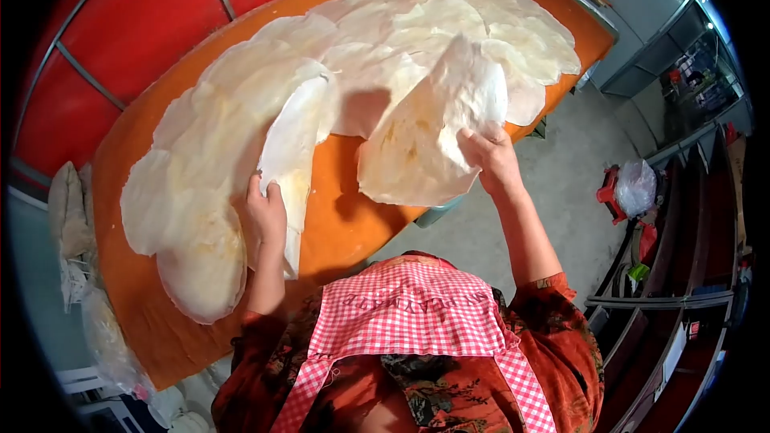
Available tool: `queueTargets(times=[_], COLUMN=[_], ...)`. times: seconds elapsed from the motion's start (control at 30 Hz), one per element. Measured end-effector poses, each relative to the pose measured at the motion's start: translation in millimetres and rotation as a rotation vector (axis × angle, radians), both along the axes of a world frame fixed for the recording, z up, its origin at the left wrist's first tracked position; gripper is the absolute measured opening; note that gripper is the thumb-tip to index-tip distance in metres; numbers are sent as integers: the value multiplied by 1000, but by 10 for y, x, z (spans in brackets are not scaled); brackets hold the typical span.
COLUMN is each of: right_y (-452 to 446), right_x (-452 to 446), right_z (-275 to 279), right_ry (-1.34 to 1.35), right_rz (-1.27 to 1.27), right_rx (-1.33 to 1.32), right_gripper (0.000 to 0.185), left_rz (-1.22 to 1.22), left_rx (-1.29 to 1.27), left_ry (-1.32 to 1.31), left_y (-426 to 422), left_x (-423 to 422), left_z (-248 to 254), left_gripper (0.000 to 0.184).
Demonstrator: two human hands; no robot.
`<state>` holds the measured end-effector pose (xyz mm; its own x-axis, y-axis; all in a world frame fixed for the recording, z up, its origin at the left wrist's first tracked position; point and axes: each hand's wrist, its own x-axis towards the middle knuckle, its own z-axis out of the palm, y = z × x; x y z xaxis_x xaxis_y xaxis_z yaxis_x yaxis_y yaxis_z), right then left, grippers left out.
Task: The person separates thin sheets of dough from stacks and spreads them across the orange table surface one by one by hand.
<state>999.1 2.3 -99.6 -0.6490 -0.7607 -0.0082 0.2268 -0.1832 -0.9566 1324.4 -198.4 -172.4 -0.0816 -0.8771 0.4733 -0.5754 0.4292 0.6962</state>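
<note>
Many large, thin, pale flatbreads (216,124) lie overlapping in a broad curve across the orange-covered table (341,228). My left hand (269,215) is closed on the edge of one flatbread (293,132), which is raised on its side and curved above the others. In my right hand (493,159), with the thumb on top, is another flatbread (425,132) with brownish spots. It is lifted and bent, and casts a shadow on the table. The fingers under both sheets are partly hidden.
Red panels (144,32) stand along the far left side of the table. To the right are a grey floor (577,168), a red stool (609,194) with a clear plastic bag (636,188), and dark shelves (682,248). Plastic bags (108,329) hang at the left edge.
</note>
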Motion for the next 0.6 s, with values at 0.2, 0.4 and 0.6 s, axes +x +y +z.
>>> queueTargets(times=[0.2,0.4,0.6], right_y=[0,-425,-556], right_x=[172,275,340], right_z=[-36,-1753,-2555], right_ry=[-91,-439,-818], right_rz=[-162,-128,-69], right_rx=[-141,40,103], right_gripper=[13,20,16], left_rz=[-21,-14,20], left_rx=[71,-18,-7], left_ry=[249,388,415], left_y=[-36,21,78], left_x=[129,206,282], left_z=[-80,-32,134], left_gripper=[27,22,17])
